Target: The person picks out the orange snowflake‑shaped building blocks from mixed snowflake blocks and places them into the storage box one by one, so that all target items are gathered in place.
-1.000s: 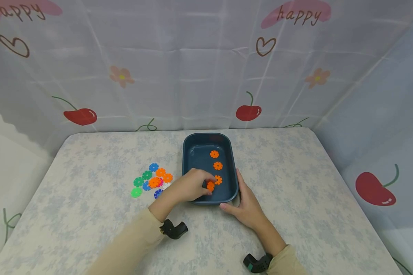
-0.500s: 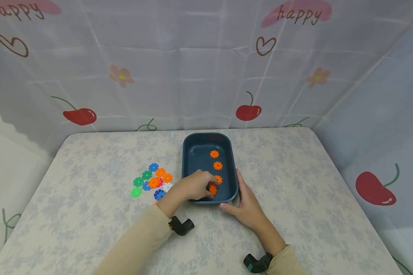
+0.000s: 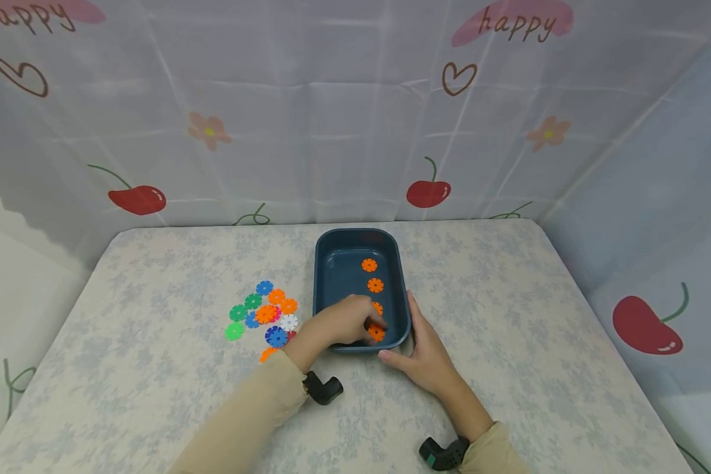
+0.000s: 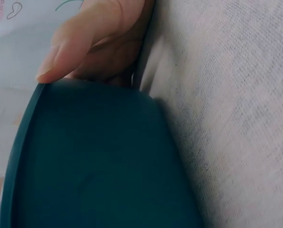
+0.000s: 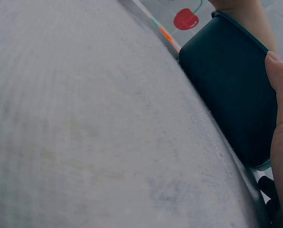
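Observation:
A dark blue-green tray (image 3: 339,280) stands on the table. My left hand (image 3: 345,320) reaches over its left side, fingers curled down, and pinches an orange snowflake disc (image 3: 377,334) near the front right of the tray floor. Behind it, another orange disc (image 3: 378,306) is partly covered by the fingers; two more lie farther back in a column. My right hand (image 3: 423,359) holds the front right corner, its thumb (image 4: 61,59) on the rim and its fingers along the right wall. The right wrist view shows the tray wall (image 5: 227,85) from outside.
Left of the tray lies a loose pile of notched discs: green (image 3: 234,330), blue (image 3: 264,288), white (image 3: 288,322) and orange (image 3: 277,297), some overlapping. One orange disc (image 3: 268,355) lies by the left sleeve. A printed curtain (image 3: 308,158) hangs behind the table.
The left hand has moved right and slightly toward the front within the tray, carrying the orange disc toward the right wall. The right hand and the tray have stayed put.

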`<state>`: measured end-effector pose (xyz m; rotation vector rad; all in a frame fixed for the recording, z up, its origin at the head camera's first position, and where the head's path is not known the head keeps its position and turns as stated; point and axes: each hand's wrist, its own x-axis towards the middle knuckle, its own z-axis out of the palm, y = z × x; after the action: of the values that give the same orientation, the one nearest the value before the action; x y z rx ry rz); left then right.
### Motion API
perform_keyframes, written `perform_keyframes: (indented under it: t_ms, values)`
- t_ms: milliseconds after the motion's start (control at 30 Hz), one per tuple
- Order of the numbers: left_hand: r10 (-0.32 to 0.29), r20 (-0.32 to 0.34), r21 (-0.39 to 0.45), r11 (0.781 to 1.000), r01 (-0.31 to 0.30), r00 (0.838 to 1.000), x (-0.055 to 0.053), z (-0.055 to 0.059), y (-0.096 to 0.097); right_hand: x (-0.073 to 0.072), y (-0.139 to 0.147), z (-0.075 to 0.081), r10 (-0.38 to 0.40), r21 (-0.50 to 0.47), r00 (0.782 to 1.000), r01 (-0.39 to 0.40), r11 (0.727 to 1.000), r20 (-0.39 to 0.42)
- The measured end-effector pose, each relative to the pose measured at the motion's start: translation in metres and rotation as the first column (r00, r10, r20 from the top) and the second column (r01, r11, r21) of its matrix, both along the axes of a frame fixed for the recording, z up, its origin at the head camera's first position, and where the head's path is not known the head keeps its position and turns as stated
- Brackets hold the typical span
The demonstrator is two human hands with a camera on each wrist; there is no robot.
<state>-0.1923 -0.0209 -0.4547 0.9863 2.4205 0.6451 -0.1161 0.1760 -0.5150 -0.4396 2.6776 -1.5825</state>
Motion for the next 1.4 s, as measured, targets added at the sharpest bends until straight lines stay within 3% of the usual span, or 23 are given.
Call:
perform_keyframes:
  t_ms: [367, 533, 667, 833, 967, 1100, 1233, 1300, 1400]
  values:
    - [0.013, -0.075, -0.021, 1.0, -0.015, 0.997, 0.005, 0.002, 0.006, 0.0, 0.0, 0.001, -0.001, 0.01, 1.0, 0.001, 1.0, 0.004]
    - [0.065, -0.1, 0.044, 0.997, -0.061, 0.993, 0.007, 0.005, 0.002, 0.0, 0.001, 0.001, -0.006, 0.033, 1.0, 0.006, 0.999, -0.006]
    - [0.128, -0.134, 0.168, 0.98, -0.105, 0.983, 0.013, 0.02, -0.012, 0.0, 0.001, 0.0, -0.006, 0.031, 1.0, 0.006, 1.0, -0.001]
    - [0.232, -0.164, 0.323, 0.931, -0.171, 0.959, 0.026, 0.039, -0.043, -0.001, -0.001, 0.001, -0.012, 0.014, 1.0, 0.012, 1.0, 0.003]
    - [0.359, -0.165, 0.332, 0.897, -0.291, 0.919, 0.031, 0.039, -0.081, 0.0, -0.002, 0.001, -0.021, 0.008, 1.0, 0.021, 1.0, 0.014]
    - [0.475, -0.11, 0.254, 0.863, -0.437, 0.873, 0.028, 0.026, -0.127, 0.001, -0.003, 0.001, -0.031, 0.019, 0.999, 0.031, 0.999, 0.017]
    - [0.544, -0.064, 0.171, 0.832, -0.528, 0.837, 0.021, 0.003, -0.172, 0.001, -0.003, 0.001, -0.036, 0.029, 0.999, 0.036, 0.999, 0.011]
    - [0.56, -0.037, 0.153, 0.822, -0.549, 0.828, 0.02, -0.006, -0.189, 0.0, -0.003, 0.002, -0.037, 0.028, 0.999, 0.037, 0.999, 0.011]
    - [0.563, -0.004, 0.136, 0.819, -0.558, 0.826, 0.022, -0.013, -0.2, 0.0, -0.002, 0.002, -0.044, 0.034, 0.999, 0.043, 0.998, 0.014]
